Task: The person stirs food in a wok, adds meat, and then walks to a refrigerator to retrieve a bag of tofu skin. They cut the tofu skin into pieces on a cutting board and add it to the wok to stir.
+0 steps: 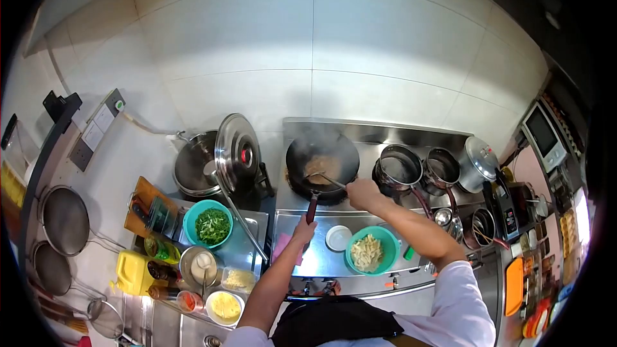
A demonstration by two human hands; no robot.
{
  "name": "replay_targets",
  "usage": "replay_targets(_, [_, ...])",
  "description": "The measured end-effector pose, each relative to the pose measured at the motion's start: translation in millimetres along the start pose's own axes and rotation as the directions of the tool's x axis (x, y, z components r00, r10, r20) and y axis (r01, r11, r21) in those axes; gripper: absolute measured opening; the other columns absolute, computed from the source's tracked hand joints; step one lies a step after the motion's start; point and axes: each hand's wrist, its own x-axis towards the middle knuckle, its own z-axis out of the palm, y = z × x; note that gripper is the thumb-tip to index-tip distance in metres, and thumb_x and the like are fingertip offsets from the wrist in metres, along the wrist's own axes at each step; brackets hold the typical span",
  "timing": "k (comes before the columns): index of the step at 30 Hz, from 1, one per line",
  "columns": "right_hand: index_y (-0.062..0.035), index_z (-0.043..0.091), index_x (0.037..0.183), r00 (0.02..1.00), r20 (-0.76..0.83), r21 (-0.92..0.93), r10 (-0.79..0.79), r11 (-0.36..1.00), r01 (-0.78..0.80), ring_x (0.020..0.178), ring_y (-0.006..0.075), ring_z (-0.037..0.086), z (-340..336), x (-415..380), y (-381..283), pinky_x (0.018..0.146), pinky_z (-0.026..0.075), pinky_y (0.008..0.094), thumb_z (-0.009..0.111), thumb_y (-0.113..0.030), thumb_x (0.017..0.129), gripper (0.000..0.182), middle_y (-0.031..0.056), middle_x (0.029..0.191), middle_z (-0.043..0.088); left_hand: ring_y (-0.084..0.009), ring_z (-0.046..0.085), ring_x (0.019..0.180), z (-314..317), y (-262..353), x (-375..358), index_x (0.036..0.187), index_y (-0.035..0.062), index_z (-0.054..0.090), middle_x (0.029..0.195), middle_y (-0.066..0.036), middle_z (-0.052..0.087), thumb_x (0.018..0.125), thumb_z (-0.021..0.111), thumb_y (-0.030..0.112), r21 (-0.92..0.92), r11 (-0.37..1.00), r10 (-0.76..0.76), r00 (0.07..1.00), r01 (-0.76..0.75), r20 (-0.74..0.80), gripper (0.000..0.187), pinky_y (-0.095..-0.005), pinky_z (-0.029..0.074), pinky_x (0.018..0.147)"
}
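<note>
A dark wok (292, 160) sits on the stove with steam rising from it and brown food (326, 167) inside. My left hand (304, 227) is closed around the wok's handle (312, 208), on the near side. Held in my right hand (364, 195) is a metal spatula (333, 181), its head down in the wok beside the food; steam partly blurs it. Below my right forearm, a turquoise bowl (393, 243) holds pale cut pieces (367, 253). A small white dish (338, 238) lies between that bowl and my left hand.
Two saucepans (400, 164) (443, 166) and a lidded pot (479, 157) stand right of the wok. Leftward are a large pot (193, 166) with a tilted lid (237, 154), a bowl of chopped greens (211, 226), a yellow jug (134, 272) and bowls of ingredients (225, 307).
</note>
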Motion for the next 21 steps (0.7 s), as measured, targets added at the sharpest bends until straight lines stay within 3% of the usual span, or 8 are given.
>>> replay_targets(4, [-0.0047,0.069,0.093,0.996,-0.051,0.0,0.072,0.997,-0.072,0.083,0.035,0.067,16,8,9,0.072,0.055,0.0438,0.059,-0.014,0.077,0.02,0.0179,0.088,0.069,-0.0406,0.059,0.103,1,2,-4,0.13,0.0057,0.043,0.11,-0.024,0.061,0.087,0.061,0.026,0.0,1.0,0.01,1.0,-0.01,-0.02,0.051,-0.0456,0.045,0.087])
replay_targets(7, [-0.0034,0.066,0.096,0.979,-0.101,0.094,0.18,0.981,-0.17,0.083,0.0365,0.067,25,6,11,0.072,0.054,0.0452,0.058,-0.012,0.078,0.021,0.0192,0.09,0.068,-0.0367,0.061,0.097,3,9,-7,0.126,0.003,0.047,0.105,-0.02,0.063,0.087,0.061,0.024,-0.031,0.999,-0.04,0.998,0.038,-0.048,0.047,-0.0429,0.046,0.085])
replay_targets(11, [-0.0023,0.062,0.095,0.92,-0.219,0.236,0.324,0.933,-0.272,0.084,0.0386,0.067,87,28,2,0.073,0.054,0.0487,0.057,-0.012,0.08,0.019,0.0217,0.09,0.067,-0.0402,0.06,0.1,6,17,-13,0.125,0.0046,0.047,0.107,-0.023,0.062,0.087,0.061,0.025,0.006,0.998,-0.061,0.994,0.061,-0.089,0.045,-0.0458,0.045,0.086])
replay_targets(13, [-0.0014,0.059,0.102,0.916,-0.12,0.324,0.384,0.887,-0.329,0.083,0.0391,0.066,109,23,-17,0.072,0.054,0.0488,0.056,-0.012,0.081,0.024,0.0214,0.089,0.067,-0.0404,0.06,0.101,8,23,-16,0.126,0.006,0.046,0.108,-0.023,0.062,0.087,0.061,0.025,0.027,0.996,-0.079,0.992,0.082,-0.099,0.046,-0.046,0.045,0.087])
replay_targets(16, [-0.0013,0.055,0.113,0.928,-0.049,0.326,0.37,0.884,-0.335,0.084,0.0395,0.066,89,2,-38,0.073,0.053,0.0492,0.056,-0.012,0.082,0.033,0.0212,0.09,0.067,-0.0415,0.059,0.105,7,26,-18,0.132,0.0086,0.04,0.111,-0.023,0.062,0.087,0.058,0.025,0.051,0.994,-0.097,0.992,0.101,-0.079,0.051,-0.0478,0.046,0.09])
replay_targets(21, [-0.0049,0.045,0.132,0.913,-0.042,0.266,0.406,0.885,-0.381,0.09,0.0387,0.065,107,18,-41,0.076,0.053,0.0477,0.056,-0.013,0.082,0.052,0.0213,0.096,0.066,-0.0403,0.06,0.102,14,26,-18,0.135,0.0091,0.039,0.11,-0.022,0.063,0.087,0.059,0.028,0.102,0.985,-0.125,0.986,0.136,-0.114,0.055,-0.0476,0.046,0.088])
